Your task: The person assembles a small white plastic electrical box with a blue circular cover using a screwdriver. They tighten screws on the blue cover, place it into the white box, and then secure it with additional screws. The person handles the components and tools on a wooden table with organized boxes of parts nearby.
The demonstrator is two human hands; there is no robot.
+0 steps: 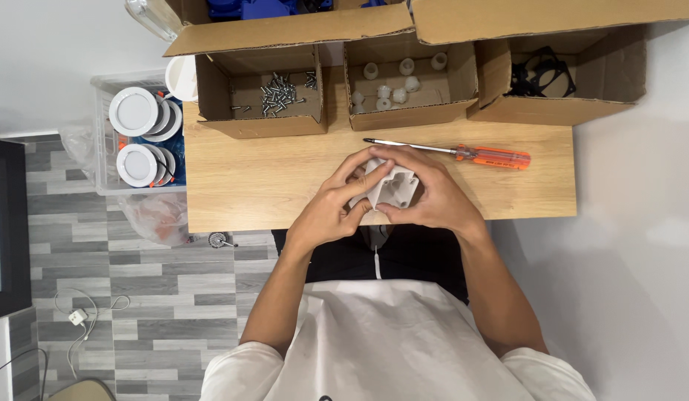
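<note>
Both hands hold a small white plastic housing (392,186) just above the near edge of a wooden table (248,178). My left hand (331,209) grips its left side, fingers curled over the top. My right hand (430,194) wraps the right side and the far edge. An orange-handled screwdriver (470,154) lies on the table just beyond the hands, tip pointing left, untouched.
Three open cardboard boxes line the table's far edge: one with screws (279,93), one with small white plastic parts (392,85), one with black frames (541,74). A clear bin with round white lamp fixtures (140,137) stands left of the table, above a plastic bag on the floor.
</note>
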